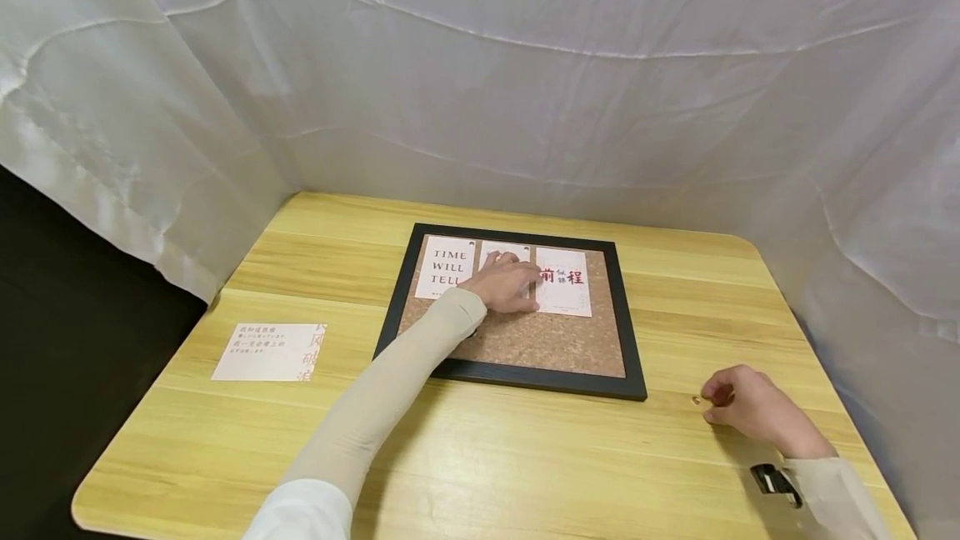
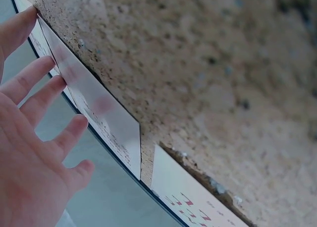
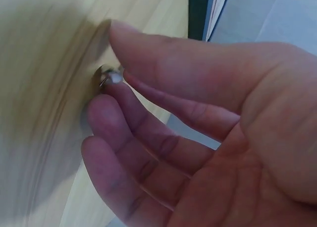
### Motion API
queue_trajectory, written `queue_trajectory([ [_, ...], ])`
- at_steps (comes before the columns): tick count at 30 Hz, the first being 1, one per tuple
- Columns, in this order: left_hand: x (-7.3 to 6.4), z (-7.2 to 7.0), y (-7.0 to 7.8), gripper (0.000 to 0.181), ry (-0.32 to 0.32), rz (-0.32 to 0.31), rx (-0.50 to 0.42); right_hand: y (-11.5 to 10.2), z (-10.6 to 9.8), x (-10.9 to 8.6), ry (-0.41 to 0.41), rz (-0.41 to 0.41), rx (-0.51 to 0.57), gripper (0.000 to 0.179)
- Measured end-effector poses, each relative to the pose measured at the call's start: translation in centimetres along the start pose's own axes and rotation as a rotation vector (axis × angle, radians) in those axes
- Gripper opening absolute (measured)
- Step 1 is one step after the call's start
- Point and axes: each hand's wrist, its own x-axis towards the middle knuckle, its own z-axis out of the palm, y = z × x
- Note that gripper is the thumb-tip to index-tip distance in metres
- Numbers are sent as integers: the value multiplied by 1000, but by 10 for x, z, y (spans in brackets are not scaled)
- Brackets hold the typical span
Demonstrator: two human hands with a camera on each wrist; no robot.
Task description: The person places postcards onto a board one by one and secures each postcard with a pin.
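**Wood-grain bench (image 1: 510, 465) with work at two places**

Near the far side of the bench lies a cork board (image 1: 555, 348), flat, and on its upper part is the middle card (image 2: 106, 115) of a row of three. The left grip (image 1: 501, 283), a bare hand, is spread over that card with fingers apart and slightly bent, curled round nothing. Fingertips rest on the paper and the thumb reaches the edge facing the right-hand card (image 1: 562, 283), presumably so that the card lies flat and in line with its neighbours. Much of its print is covered by the hand in the head view.

On the other side is the left-hand card (image 1: 444, 267), reading "TIME WILL TELL". All three stand upright, side by side, likely kept close so that the row reads evenly. A black frame (image 1: 525, 379) surrounds the cork.

Farther out, beyond the frame's right side, the right grip (image 1: 750, 408) is low over the wood, thumb and fingers bent in a narrow arch. A small gold-coloured piece (image 1: 696, 400), too blurred to identify, is right at the fingertips; whether it is pinched or only lies there, one cannot tell. Such a low, narrow posture seems suited to something so tiny.

Well to the left of the board, a loose card (image 1: 268, 352) lies flat on the wood, perhaps set aside to leave working room. White curtain (image 1: 510, 107) hangs behind everything.
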Motion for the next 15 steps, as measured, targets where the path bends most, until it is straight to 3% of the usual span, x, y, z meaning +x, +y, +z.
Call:
queue_trajectory([
  [15, 0, -2, 1, 49, -6, 1, 1, 7, 1, -1, 25, 5, -48, 12],
])
